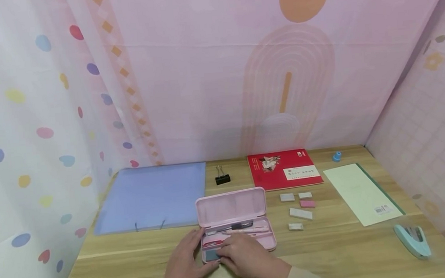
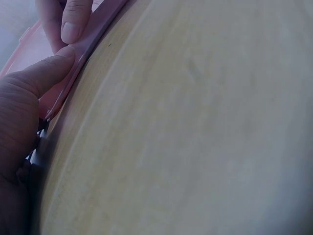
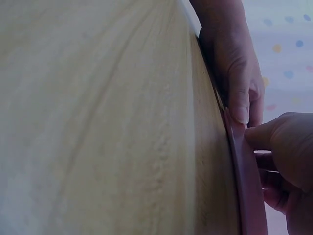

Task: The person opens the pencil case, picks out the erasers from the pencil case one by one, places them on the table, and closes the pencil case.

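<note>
A pink pencil case [image 1: 231, 206] lies with its lid raised toward the back. Inside are a black pen [image 1: 242, 225], a pale pink pen [image 1: 250, 230] and a red pen [image 1: 212, 243]. At its front left corner sits a grey-blue block [image 1: 212, 255]. My left hand [image 1: 183, 261] grips that corner, fingers along the left side and thumb at the front wall. My right hand [image 1: 244, 254] reaches over the front wall, its bent fingers at the block; whether they pinch it I cannot tell. In the right wrist view, the right thumb [image 3: 261, 136] is at the case's edge, close to the left thumb [image 3: 239, 105].
A blue folder [image 1: 156, 197] lies behind on the left, beside a black binder clip [image 1: 222, 178]. Right of the case are several erasers [image 1: 301, 214], a red booklet [image 1: 266, 181], a pale green notebook [image 1: 360, 193], a small blue item [image 1: 337, 156] and a mint stapler [image 1: 412, 240].
</note>
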Demonstrator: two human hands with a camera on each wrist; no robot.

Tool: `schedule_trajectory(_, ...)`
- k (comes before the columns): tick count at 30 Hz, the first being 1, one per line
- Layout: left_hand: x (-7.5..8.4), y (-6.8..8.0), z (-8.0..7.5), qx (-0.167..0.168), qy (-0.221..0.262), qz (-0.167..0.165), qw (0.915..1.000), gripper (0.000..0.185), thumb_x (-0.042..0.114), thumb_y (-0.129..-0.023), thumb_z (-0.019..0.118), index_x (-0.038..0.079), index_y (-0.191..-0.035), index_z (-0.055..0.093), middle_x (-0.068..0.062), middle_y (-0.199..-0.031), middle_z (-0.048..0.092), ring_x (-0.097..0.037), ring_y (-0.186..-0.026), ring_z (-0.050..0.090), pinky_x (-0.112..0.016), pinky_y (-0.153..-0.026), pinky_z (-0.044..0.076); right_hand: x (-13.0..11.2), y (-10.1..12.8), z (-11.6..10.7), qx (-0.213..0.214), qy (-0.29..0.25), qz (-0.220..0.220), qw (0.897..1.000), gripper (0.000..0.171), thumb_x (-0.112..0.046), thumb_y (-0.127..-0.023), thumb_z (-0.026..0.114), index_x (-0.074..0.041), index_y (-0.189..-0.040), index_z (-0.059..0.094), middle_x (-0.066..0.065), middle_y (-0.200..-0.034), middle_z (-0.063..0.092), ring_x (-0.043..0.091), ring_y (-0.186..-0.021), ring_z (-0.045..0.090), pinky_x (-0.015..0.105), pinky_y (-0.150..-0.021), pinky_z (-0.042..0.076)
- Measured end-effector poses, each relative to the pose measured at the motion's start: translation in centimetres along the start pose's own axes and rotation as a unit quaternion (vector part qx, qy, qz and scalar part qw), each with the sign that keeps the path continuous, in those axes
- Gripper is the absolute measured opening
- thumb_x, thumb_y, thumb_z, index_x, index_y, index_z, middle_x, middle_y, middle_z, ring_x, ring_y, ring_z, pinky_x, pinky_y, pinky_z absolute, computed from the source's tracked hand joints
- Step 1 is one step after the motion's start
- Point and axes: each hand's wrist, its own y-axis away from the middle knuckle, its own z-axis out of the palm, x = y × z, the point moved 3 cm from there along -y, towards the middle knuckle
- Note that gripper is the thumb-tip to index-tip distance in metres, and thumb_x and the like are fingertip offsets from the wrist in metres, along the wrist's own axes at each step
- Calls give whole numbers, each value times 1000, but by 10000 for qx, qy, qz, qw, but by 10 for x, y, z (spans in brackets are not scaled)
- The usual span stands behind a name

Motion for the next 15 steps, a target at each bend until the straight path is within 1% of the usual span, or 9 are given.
schedule_trajectory(5, 0, 0, 0, -27, -121, -11, 9999, 109, 84, -63, 60, 18, -147, 41, -8, -146, 44, -30, -135, 39, -53, -107, 36, 4, -1, 3, -138, -609, 422, 9972, 22, -26, -89, 69, -18, -109, 73, -11, -98, 66, 3, -95, 59, 22, -87, 50)
schedule_trajectory(9, -1, -1, 0, -4, -128, 10, 9999, 110, 85, -62, 59, 18, -147, 41, -7, -146, 45, -29, -134, 40, -52, -107, 37, 7, -3, 4, -104, -919, 560, 9941, 22, -26, -90, 68, -18, -110, 73, -13, -94, 63, -1, -87, 55, 18, -80, 49)
schedule_trajectory(11, -1, -1, 0, 18, -87, 41, 10000, 109, 84, -62, 59, 17, -147, 42, -8, -145, 46, -29, -134, 40, -51, -106, 38, 8, -4, 5, -46, -1014, 582, 9931, 20, -25, -90, 68, -19, -108, 73, -14, -91, 61, -2, -84, 54, 16, -77, 49)
schedule_trajectory(15, -1, -1, 0, 68, -41, 92, 9999, 108, 84, -63, 60, 16, -146, 43, -9, -144, 47, -28, -133, 41, -51, -106, 38, 10, -7, 7, 13, -1237, 638, 9903, 11, -24, -91, 67, -24, -99, 74, -18, -89, 61, -5, -84, 53, 15, -76, 48)
